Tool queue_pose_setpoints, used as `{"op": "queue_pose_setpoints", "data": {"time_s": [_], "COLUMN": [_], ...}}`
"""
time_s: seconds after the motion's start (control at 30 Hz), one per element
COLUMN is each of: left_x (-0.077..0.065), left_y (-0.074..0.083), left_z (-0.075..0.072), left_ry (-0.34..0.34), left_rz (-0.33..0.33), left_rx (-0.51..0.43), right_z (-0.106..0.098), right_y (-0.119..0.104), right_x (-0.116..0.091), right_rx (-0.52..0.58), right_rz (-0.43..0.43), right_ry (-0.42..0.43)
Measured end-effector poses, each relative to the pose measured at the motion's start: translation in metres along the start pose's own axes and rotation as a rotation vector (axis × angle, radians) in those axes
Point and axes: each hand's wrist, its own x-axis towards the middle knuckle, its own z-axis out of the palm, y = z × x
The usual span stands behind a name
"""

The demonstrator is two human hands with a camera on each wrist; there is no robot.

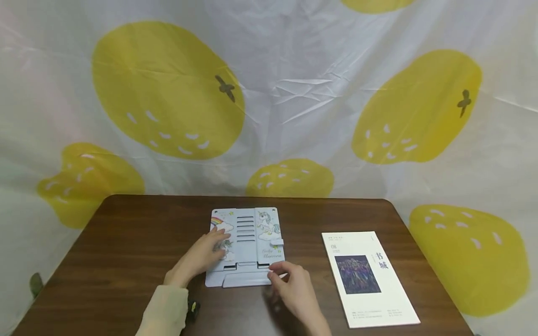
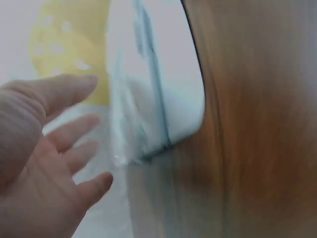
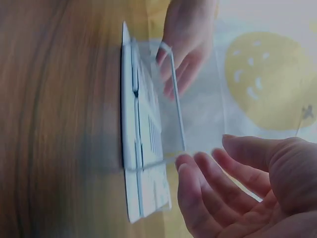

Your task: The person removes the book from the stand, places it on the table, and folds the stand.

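Note:
A pale blue folding book stand (image 1: 245, 249) with unicorn and rainbow prints lies on the table, slots along its middle. My left hand (image 1: 212, 252) hovers by its left panel, fingers spread; in the left wrist view the hand (image 2: 54, 158) is apart from the blurred stand (image 2: 168, 79). At the lower right corner is my right hand (image 1: 296, 289), thumb and fingers bent loosely. In the right wrist view a thin bent bar (image 3: 177, 104) stands up from the stand (image 3: 130, 114). The right fingertips (image 3: 184, 163) are at the bar's corner, the thumb apart from them.
A white book (image 1: 363, 280) with a dark picture on its cover lies to the right on the brown table (image 1: 138, 242). Behind the table hangs a pale curtain (image 1: 294, 116) with yellow fruit prints. A dark object (image 1: 192, 310) shows beside the left sleeve.

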Motion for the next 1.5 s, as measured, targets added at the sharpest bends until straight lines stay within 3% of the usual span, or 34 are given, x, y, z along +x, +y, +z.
{"op": "queue_pose_setpoints", "data": {"time_s": [0.13,0.33,0.43,0.53,0.63,0.73,1.17,1.5], "left_x": [-0.023,-0.058,-0.071,-0.079,-0.083,-0.085,-0.081,-0.067], "left_y": [0.016,0.029,0.032,0.035,0.040,0.043,0.045,0.038], "left_z": [0.005,0.019,0.027,0.032,0.035,0.037,0.039,0.036], "left_ry": [0.160,0.258,0.305,0.346,0.373,0.375,0.350,0.354], "left_rz": [-0.058,-0.143,-0.163,-0.145,-0.124,-0.122,-0.125,-0.116], "left_rx": [-0.121,-0.264,-0.209,-0.087,0.011,0.040,0.045,0.062], "right_z": [-0.007,-0.009,-0.005,-0.002,0.000,0.001,0.000,0.003], "right_y": [0.010,0.021,0.025,0.028,0.030,0.031,0.027,0.025], "right_x": [0.006,0.009,0.011,0.013,0.013,0.014,0.015,0.032], "right_rx": [-0.033,-0.061,-0.090,-0.107,-0.136,-0.177,-0.239,-0.175], "right_rz": [0.011,0.027,0.017,-0.009,-0.030,-0.048,-0.047,0.012], "right_ry": [0.054,0.020,-0.016,-0.039,-0.049,-0.058,-0.100,-0.168]}}
